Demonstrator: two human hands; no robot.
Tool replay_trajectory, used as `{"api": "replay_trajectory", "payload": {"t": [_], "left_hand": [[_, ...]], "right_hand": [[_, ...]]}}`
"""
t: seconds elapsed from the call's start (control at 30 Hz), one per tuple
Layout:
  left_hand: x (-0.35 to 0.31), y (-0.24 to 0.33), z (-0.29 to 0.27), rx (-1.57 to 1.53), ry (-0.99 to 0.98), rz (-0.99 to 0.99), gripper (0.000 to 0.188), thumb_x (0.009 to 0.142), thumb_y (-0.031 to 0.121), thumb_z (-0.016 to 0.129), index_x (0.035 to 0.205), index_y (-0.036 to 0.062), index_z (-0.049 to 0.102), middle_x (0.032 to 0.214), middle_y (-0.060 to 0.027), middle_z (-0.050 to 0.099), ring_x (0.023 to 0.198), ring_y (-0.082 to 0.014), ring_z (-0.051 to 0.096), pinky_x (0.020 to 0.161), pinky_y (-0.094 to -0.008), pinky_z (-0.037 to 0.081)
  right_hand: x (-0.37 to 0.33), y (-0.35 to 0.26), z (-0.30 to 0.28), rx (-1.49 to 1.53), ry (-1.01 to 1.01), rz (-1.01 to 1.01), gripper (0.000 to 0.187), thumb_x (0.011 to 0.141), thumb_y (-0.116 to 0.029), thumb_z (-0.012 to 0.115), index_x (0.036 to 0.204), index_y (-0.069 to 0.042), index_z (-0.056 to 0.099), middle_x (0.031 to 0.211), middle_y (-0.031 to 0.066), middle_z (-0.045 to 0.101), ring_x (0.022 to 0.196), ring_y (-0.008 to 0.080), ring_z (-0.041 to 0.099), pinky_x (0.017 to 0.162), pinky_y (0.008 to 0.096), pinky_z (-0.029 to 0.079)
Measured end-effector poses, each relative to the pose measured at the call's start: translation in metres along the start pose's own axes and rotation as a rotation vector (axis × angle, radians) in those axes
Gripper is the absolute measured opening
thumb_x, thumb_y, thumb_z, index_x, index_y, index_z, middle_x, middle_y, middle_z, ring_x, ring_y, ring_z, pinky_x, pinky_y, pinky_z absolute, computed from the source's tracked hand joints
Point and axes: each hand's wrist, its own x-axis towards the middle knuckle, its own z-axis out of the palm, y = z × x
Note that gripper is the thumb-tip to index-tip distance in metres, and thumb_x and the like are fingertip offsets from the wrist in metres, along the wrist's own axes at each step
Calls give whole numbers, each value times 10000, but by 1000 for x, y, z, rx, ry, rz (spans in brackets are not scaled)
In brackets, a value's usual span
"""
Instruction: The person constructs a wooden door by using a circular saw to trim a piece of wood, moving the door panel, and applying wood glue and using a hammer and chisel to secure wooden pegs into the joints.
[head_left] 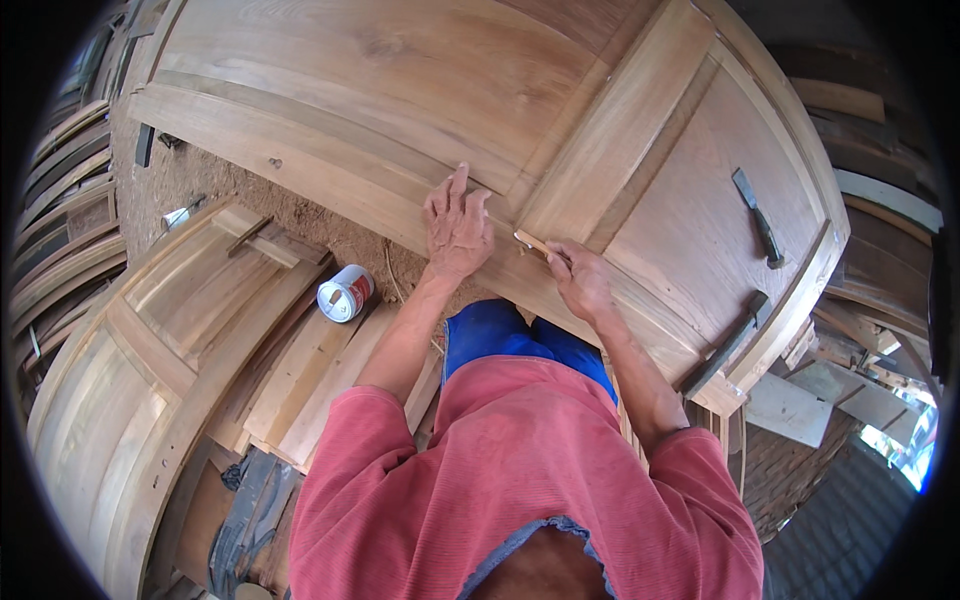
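A large panelled wooden door (330, 140) lies flat in front of me. My left hand (460, 230) rests on its near frame rail, fingers apart and holding nothing. My right hand (582, 280) pinches a thin wooden stick (534, 243) with a dab of white at its tip. That tip is at the door's frame joint, right of my left hand. On the right-hand panel lies a chisel or scraper (762, 222) with a flat blade and dark handle. Nearer the door's right end is a hammer (727, 345) with a dark head.
A white and red can (345, 293) stands on stacked boards (300, 385) to my left. Beyond it leans another panelled door (150, 360). Piled planks (70, 220) line the left side, and more timber (880, 220) fills the right.
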Motion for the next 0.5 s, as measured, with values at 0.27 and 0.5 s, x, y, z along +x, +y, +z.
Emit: {"api": "replay_trajectory", "payload": {"t": [0.27,0.5], "left_hand": [[-2,-2,3,-66,9,-18,370,837,107,639,1202,79,591,1535,-212,409,1349,-415,416,1090,-566,318],[-2,-3,4,-50,23,-30,375,832,105,644,1202,90,587,1530,-202,418,1340,-402,430,1088,-561,323]], "right_hand": [[8,-18,-2,-227,79,-180,188,926,-114,629,1071,-16,698,925,213,679,880,419,657,785,479,517],[-3,-4,-30,-308,44,-175,183,928,-152,619,1059,-59,705,946,209,698,875,408,667,771,509,522]]}}
